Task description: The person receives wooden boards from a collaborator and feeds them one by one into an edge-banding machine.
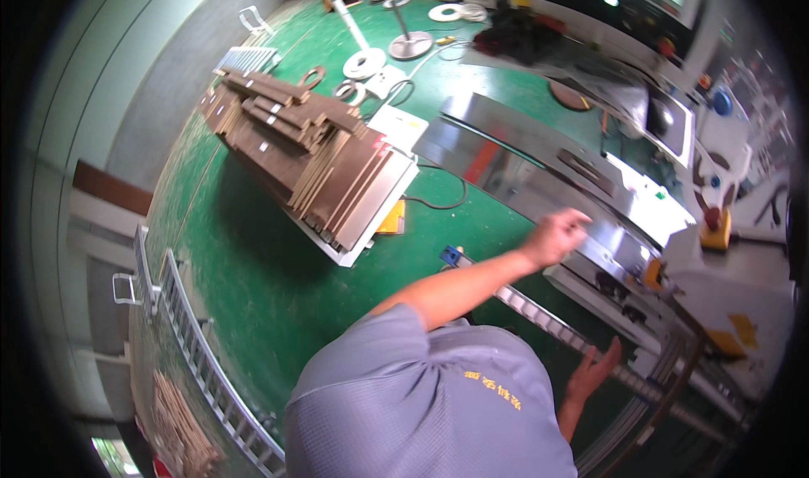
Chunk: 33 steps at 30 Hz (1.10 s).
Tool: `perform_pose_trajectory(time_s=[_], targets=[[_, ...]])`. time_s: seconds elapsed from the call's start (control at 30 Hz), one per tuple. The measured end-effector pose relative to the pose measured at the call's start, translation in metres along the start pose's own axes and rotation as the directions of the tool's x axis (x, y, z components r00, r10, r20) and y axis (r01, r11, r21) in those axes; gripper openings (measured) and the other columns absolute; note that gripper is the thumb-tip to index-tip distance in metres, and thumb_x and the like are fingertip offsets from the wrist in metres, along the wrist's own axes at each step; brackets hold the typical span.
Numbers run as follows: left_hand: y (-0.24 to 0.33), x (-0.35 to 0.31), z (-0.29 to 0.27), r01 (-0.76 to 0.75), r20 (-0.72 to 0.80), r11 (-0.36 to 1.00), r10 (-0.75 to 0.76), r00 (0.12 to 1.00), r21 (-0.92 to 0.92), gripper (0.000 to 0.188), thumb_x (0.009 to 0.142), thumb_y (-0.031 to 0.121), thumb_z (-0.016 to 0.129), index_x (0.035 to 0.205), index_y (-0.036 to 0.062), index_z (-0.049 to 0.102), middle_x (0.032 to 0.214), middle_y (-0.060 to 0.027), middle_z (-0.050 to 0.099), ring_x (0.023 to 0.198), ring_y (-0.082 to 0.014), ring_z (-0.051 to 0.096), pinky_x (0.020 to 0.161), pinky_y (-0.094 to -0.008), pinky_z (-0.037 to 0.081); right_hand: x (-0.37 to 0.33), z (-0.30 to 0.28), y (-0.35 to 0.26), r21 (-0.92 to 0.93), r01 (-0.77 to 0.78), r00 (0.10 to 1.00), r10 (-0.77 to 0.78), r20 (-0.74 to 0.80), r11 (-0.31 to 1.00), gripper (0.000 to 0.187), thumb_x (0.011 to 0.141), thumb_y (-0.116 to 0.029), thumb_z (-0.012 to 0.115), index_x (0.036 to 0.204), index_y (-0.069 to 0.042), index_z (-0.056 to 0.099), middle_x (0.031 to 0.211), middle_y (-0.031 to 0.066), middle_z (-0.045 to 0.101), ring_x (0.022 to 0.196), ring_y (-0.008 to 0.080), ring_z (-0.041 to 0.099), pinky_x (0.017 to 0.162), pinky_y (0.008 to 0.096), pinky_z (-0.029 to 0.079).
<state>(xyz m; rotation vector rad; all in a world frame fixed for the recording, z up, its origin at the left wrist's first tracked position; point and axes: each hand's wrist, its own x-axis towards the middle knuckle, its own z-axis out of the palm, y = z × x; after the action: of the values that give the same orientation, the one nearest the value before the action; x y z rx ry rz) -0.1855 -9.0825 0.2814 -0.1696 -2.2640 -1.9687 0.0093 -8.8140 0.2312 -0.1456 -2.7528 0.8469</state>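
Note:
My left hand (pixel 556 239) reaches out over the near edge of a long, shiny metal machine table (pixel 539 193). Its fingers are loosely bent and apart, and I see nothing in them. Below and to the right, my right hand (pixel 592 375) is raised beside a narrow rail with a row of pale segments (pixel 543 316). The fingers and thumb of that hand are spread, with nothing between them. On the table's far side lies a dark slotted plate (pixel 586 170). Whether either hand touches the machine or the rail, I cannot tell.
Brown boards (pixel 291 153) are stacked on a pale cart to the left. A roller conveyor (pixel 215 368) runs along the left. Rolls of banding (pixel 364 62) and a round-based stand (pixel 410 45) are farther off. A red button on a yellow box (pixel 715 229) sits at the right.

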Motion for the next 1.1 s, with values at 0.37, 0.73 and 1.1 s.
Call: perform_pose_trajectory(time_s=[0.37,0.73,1.1], targets=[[-0.307,-0.145,-0.575,0.625,-0.945,0.742,-0.327,0.019,-0.244,0.063,0.076,0.021,0.075,0.127,-0.0016,0.047,0.116,-0.0225,0.06,0.11,-0.0348,0.057,0.096,-0.0432,0.045,0.075,0.137,-0.212,0.247,0.161,0.872,-0.255,0.418,0.956,0.05,0.097,-0.013,0.053,0.143,-0.001,0.039,0.143,0.0201,0.038,0.124,0.0373,0.048,0.106,0.0451,0.04],[-0.287,-0.145,-0.716,0.892,-0.855,-0.072,-0.33,0.4,0.446,0.097,0.071,0.015,0.08,0.15,0.0357,0.029,0.161,-0.0053,0.017,0.146,-0.0418,0.016,0.114,-0.0666,0.016,0.057,0.237,-0.258,-0.011,0.299,0.668,-0.202,0.716,0.954,0.051,0.092,-0.012,0.056,0.139,-0.001,0.041,0.133,0.0222,0.044,0.096,0.033,0.059,0.082,0.0398,0.049],[-0.269,-0.201,-0.763,0.909,-0.828,0.0,-0.412,0.381,0.418,0.098,0.068,0.016,0.085,0.148,0.0412,0.034,0.161,-0.0031,0.021,0.147,-0.0391,0.018,0.114,-0.0654,0.019,0.056,0.241,-0.27,-0.107,0.26,0.69,-0.107,0.716,0.96,0.044,0.09,-0.012,0.057,0.131,0.001,0.048,0.122,0.0192,0.052,0.073,0.0273,0.061,0.065,0.0365,0.05]])
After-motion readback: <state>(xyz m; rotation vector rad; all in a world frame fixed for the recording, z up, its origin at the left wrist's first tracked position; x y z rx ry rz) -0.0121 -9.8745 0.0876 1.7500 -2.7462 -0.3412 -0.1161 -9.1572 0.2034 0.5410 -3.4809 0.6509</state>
